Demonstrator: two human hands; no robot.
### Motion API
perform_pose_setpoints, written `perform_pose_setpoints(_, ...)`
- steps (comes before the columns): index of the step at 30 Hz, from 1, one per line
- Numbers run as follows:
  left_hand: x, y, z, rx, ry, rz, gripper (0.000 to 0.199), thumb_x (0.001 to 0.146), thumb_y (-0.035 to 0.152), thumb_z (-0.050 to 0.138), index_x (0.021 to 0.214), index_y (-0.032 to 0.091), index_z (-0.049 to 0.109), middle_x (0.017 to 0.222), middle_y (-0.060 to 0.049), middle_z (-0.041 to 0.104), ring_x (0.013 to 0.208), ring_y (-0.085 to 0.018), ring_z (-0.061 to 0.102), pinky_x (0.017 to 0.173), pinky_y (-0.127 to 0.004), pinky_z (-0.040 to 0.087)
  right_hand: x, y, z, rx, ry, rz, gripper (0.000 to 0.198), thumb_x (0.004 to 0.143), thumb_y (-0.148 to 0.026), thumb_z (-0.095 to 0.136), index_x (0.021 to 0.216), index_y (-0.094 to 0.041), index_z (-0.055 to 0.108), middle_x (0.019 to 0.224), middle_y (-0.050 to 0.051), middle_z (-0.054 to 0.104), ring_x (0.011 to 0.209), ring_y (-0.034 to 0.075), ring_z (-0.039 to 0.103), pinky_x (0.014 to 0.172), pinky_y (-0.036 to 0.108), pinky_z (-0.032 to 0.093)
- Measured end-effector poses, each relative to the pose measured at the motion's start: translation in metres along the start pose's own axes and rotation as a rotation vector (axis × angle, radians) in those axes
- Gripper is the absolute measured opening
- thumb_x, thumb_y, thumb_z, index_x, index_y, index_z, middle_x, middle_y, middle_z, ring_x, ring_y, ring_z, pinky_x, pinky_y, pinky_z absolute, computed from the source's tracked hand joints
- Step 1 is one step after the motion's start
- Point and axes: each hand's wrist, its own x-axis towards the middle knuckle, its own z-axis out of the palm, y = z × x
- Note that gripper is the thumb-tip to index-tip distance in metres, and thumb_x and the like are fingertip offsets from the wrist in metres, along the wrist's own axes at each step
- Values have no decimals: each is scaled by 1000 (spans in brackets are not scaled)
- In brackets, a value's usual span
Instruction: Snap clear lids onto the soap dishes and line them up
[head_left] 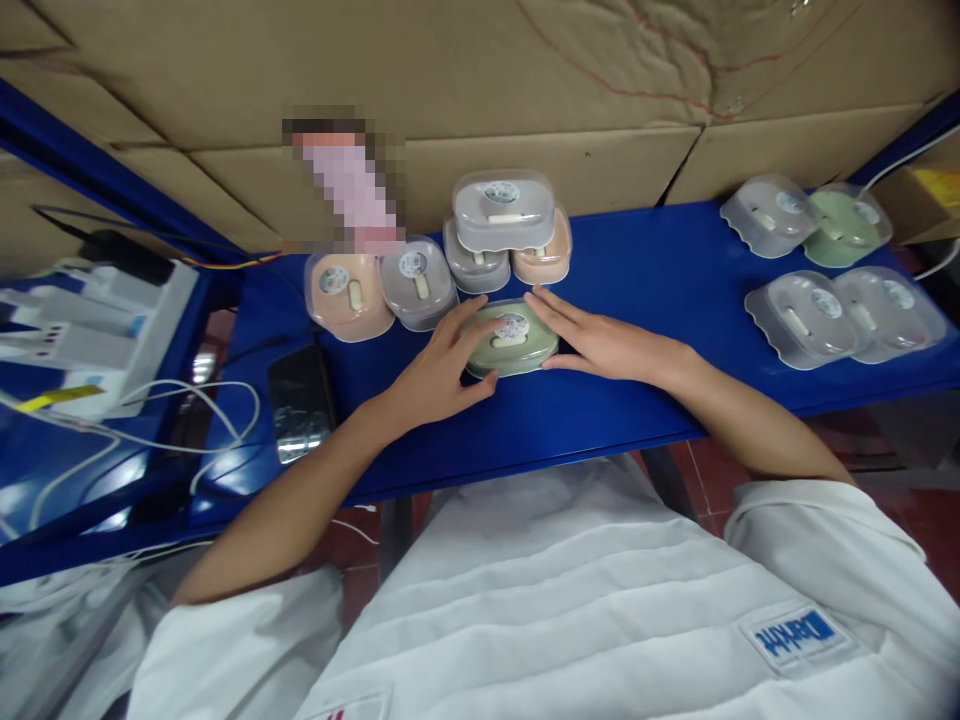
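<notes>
A pale green lidded box (517, 357) lies on the blue table in front of me. Its clear cover carries a round printed label and a small pale bar. My left hand (448, 365) curves around the box's left end, with a finger reaching onto the label and the thumb at the front edge. At the right end, my right hand (596, 342) spans the box with fingertips at the back corner and thumb at the front. Just behind the box, a grey lidded box (504, 222) rests on top of a second grey one (474, 272) and a peach one (553, 258).
Left of the stack sit a peach box (330, 308) and a grey box (409, 312). Several more lidded boxes, including a green one (832, 235), stand at the right. A dark phone-like object (300, 390) and white cables (247, 400) lie left. Cardboard (465, 80) closes off the back.
</notes>
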Motion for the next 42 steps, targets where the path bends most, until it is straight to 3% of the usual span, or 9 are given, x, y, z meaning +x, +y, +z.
perform_pose_setpoints(5, 1, -6, 2, -6, 15, -7, 65, 100, 50, 71, 154, 22, 46, 170, -22, 35, 162, -38, 34, 131, -64, 32, 1, -2, 2, -62, 20, -11, 96, 105, -62, 59, 177, -30, 5, 183, 15, 4, 154, 46, 47, 117, 61, 53)
perform_pose_setpoints(14, 1, -7, 1, -35, 15, -73, 70, 91, 50, 80, 152, 27, 53, 160, -16, 44, 151, -36, 48, 127, -60, 41, 3, 5, 5, -23, 42, -70, 97, 102, -57, 67, 177, -34, 11, 184, 12, 14, 164, 40, 33, 128, 60, 42)
perform_pose_setpoints(19, 1, -2, -29, 76, 167, -55, 68, 98, 68, 67, 149, 23, 57, 157, -13, 49, 152, -34, 48, 130, -60, 38, 4, -3, -8, -30, 131, -93, 95, 106, -53, 60, 177, -34, 1, 184, 10, 12, 167, 37, 27, 132, 62, 34)
perform_pose_setpoints(23, 1, -8, -65, 195, 303, -134, 81, 96, 81, 60, 148, 21, 53, 158, -10, 50, 153, -32, 45, 131, -63, 37, 1, -4, -25, -109, 238, -101, 89, 108, -51, 55, 177, -29, 4, 182, 11, 23, 166, 36, 30, 132, 63, 33)
perform_pose_setpoints(29, -2, -39, -84, 213, 325, -223, 85, 92, 87, 58, 149, 24, 49, 160, -3, 43, 157, -31, 39, 132, -58, 35, -22, -1, -71, -313, 330, 146, 75, 108, -56, 52, 172, -21, 34, 171, 16, 46, 154, 41, 48, 126, 63, 39)
perform_pose_setpoints(33, -3, -53, -79, 179, 295, -269, 92, 90, 93, 50, 151, 24, 48, 161, -2, 41, 158, -35, 36, 131, -59, 34, -77, 6, -99, -455, 520, 406, 65, 109, -56, 51, 159, -15, 54, 155, 21, 63, 143, 36, 61, 123, 52, 45)
perform_pose_setpoints(36, -3, -54, -76, 204, 304, -266, 92, 93, 90, 51, 154, 22, 45, 167, -3, 37, 160, -36, 33, 132, -59, 33, -134, 23, -92, -603, 704, 678, 64, 107, -57, 53, 159, -19, 55, 151, 23, 65, 144, 39, 60, 120, 59, 45)
perform_pose_setpoints(40, -2, -40, -68, 331, 386, -230, 73, 100, 72, 62, 156, 28, 46, 177, 0, 26, 162, -40, 30, 132, -63, 29, -197, 50, -56, -673, 636, 1058, 81, 98, -71, 55, 161, -20, 51, 159, 32, 54, 150, 55, 48, 113, 84, 34)
perform_pose_setpoints(42, -1, -25, -58, 372, 393, -168, 58, 104, 58, 62, 154, 30, 50, 178, -1, 27, 162, -38, 31, 131, -63, 29, -210, 51, -40, -644, 569, 1068, 84, 98, -73, 52, 164, -20, 48, 160, 34, 51, 148, 59, 46, 105, 87, 38)
